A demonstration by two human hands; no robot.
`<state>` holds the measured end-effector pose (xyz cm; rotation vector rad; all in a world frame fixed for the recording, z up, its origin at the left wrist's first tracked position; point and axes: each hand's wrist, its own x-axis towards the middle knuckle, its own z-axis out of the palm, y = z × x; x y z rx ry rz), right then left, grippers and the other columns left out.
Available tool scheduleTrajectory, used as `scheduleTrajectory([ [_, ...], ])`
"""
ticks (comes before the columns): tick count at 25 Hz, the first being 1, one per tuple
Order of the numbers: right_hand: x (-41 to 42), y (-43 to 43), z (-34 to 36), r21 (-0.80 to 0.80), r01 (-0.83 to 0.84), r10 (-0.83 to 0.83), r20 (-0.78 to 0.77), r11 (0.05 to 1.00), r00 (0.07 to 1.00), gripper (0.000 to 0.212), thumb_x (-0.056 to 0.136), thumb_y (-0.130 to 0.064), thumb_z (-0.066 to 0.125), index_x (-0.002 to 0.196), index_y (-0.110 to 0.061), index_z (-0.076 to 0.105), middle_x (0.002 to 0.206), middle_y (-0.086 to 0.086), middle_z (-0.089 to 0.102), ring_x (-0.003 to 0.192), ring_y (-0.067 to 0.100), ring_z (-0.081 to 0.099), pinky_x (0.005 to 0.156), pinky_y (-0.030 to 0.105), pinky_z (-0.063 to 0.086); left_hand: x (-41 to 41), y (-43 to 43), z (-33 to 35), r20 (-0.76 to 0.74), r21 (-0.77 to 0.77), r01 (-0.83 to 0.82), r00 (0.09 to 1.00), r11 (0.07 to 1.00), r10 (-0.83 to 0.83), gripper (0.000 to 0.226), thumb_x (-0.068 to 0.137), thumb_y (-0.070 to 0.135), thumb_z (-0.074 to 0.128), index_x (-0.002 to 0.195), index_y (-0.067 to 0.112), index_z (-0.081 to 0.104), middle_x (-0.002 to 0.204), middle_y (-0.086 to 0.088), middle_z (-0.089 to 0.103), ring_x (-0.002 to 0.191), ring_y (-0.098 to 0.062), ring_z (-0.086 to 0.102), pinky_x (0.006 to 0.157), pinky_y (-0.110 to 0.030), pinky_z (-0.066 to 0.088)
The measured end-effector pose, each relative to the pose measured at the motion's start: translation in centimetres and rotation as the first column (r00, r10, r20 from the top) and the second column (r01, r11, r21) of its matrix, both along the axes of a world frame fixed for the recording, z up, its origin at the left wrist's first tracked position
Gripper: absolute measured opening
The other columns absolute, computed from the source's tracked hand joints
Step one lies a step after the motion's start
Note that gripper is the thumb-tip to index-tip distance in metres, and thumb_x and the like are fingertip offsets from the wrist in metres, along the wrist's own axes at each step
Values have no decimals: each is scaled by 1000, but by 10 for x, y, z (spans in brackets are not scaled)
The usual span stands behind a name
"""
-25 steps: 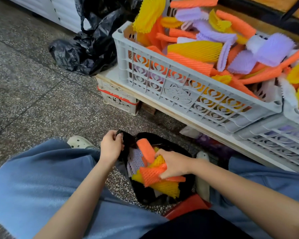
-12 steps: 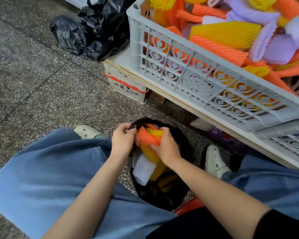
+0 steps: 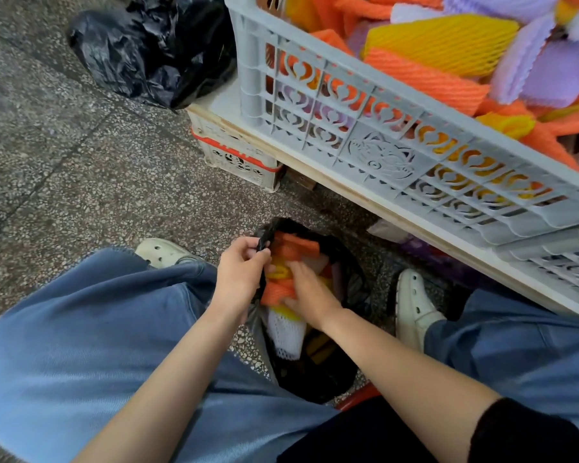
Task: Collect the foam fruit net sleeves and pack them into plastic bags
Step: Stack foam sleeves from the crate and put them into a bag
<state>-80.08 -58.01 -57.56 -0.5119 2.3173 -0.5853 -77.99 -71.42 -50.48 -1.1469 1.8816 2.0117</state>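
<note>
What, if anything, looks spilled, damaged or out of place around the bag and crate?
Nothing stands out. The left hand pinches the rim of the black bag at the feet while the right hand holds foam sleeves in its mouth. The crate looks intact, heaped with more sleeves.

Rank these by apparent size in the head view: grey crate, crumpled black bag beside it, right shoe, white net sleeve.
Largest to smallest:
1. grey crate, though cut off by the frame
2. crumpled black bag
3. right shoe
4. white net sleeve, partly hidden
</note>
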Motion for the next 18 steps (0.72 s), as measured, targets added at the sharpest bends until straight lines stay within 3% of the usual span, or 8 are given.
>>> scheduleTrajectory([
  [3,5,24,7,-124,-59,48,-90,990,995,70,88,-25,64,145,-10,26,147,5,33,137,17,29,112,26,24,-1,1,-4,9,-37,31,999,999,-31,18,91,4,56,80,19,59,69,-6,54,73,-24,60,80,-53,51],
  [5,5,55,10,-136,-35,4,-225,990,974,55,91,-24,60,138,-13,36,138,4,42,129,16,38,106,29,34,-3,4,-2,4,-29,35,999,999,-35,16,92,4,54,83,16,58,73,-8,52,64,-11,64,78,-48,51],
  [7,4,89,5,-31,-128,119,-205,991,972,43,92,-24,57,132,-15,42,130,3,46,125,18,41,99,27,35,-6,10,0,-12,-34,46,999,998,-46,12,93,3,52,88,13,56,76,-9,50,54,-1,62,77,-44,49],
  [9,5,111,-6,155,-294,306,-64,943,950,54,91,-28,58,139,-15,35,140,3,40,134,20,33,106,29,28,-7,13,1,-26,-56,62,998,997,-63,10,93,4,53,89,12,57,75,-9,51,56,-2,62,78,-46,50],
  [12,3,120,-16,466,-487,533,38,739,845,67,89,-37,59,142,-11,28,141,7,42,133,25,31,107,34,25,-5,19,2,-40,-70,74,996,995,-77,15,92,3,53,85,16,57,64,2,51,63,-11,62,80,-49,51],
  [14,1,122,-11,546,-522,629,-12,655,777,50,90,-31,57,131,-11,39,126,8,55,126,27,36,101,36,26,-2,22,2,-36,-78,75,996,994,-78,16,92,2,53,84,16,56,63,2,52,58,-8,61,77,-46,49],
  [15,-1,125,-6,529,-500,616,-54,686,786,40,91,-27,55,126,-13,45,121,7,57,123,27,37,98,36,26,-1,23,1,-29,-93,82,996,992,-85,15,92,2,53,85,15,56,67,-2,52,54,-5,60,75,-44,48],
  [18,-5,143,23,282,-306,377,-246,909,893,21,91,-28,56,111,-21,59,109,1,52,111,25,42,87,34,28,1,30,1,-17,-134,96,995,986,-99,13,92,2,53,87,14,56,73,-8,50,53,-7,60,77,-45,51],
])
